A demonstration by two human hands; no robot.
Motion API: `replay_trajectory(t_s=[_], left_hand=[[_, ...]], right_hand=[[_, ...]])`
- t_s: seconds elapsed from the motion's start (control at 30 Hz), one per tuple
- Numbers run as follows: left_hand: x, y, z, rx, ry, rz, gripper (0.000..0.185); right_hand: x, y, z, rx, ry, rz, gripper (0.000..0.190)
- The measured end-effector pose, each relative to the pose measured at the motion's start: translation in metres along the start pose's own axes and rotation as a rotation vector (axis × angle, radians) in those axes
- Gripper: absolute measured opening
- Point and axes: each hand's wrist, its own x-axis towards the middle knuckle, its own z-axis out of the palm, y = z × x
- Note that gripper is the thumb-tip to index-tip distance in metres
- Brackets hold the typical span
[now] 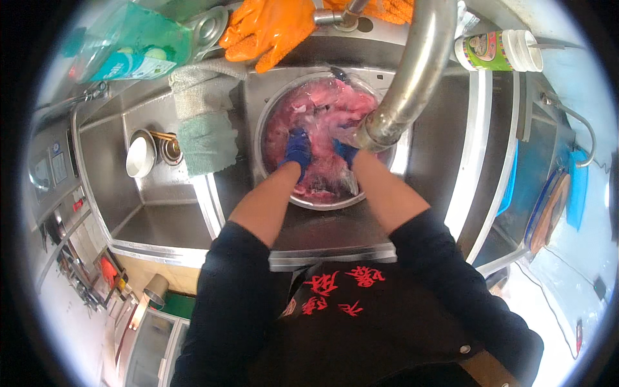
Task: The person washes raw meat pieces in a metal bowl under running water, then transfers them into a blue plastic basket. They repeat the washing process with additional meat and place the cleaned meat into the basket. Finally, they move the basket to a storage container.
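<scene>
A round metal basin (pixel 259 140) stands in the middle bay of a stainless steel sink. Reddish water fills it, with pale pink pieces of raw flesh (pixel 333 99), meat or fish, I cannot tell which. My left hand (pixel 297 150), in a blue glove, reaches into the left half of the basin. To its right, my right hand (pixel 344 150), gloved in blue too, dips in under the thick metal spout (pixel 411 92). The fingers of both hands are hidden by the water and flesh, so any grip is not visible. Dark and silvery bits show near the basin's edge.
Orange rubber gloves (pixel 273 29) lie behind the basin. Green and grey cloths (pixel 208 142) hang over the left divider. A white bowl (pixel 140 157) is in the left bay. A green liquid jug (pixel 140 46) stands back left, a labelled plastic tub (pixel 493 51) back right.
</scene>
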Motion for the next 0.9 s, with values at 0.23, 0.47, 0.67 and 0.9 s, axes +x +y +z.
replay_trajectory(t_s=[0.23,0.47,0.67,0.9], left_hand=[[-0.061,-0.036,0.020,0.779,0.424,0.520,0.070],[0.023,-0.042,0.060,0.494,0.099,0.276,0.036],[-0.013,-0.016,0.015,0.166,0.417,0.484,0.060],[-0.042,-0.055,0.041,0.726,0.353,0.580,0.078]], right_hand=[[-0.082,-0.054,-0.068,-0.959,-0.002,-0.384,0.053],[-0.001,0.007,-0.020,-0.944,-0.111,-0.056,0.030],[-0.024,-0.016,-0.067,-0.003,-0.038,-0.085,0.032],[-0.059,0.022,-0.049,-0.665,0.097,-0.235,0.041]])
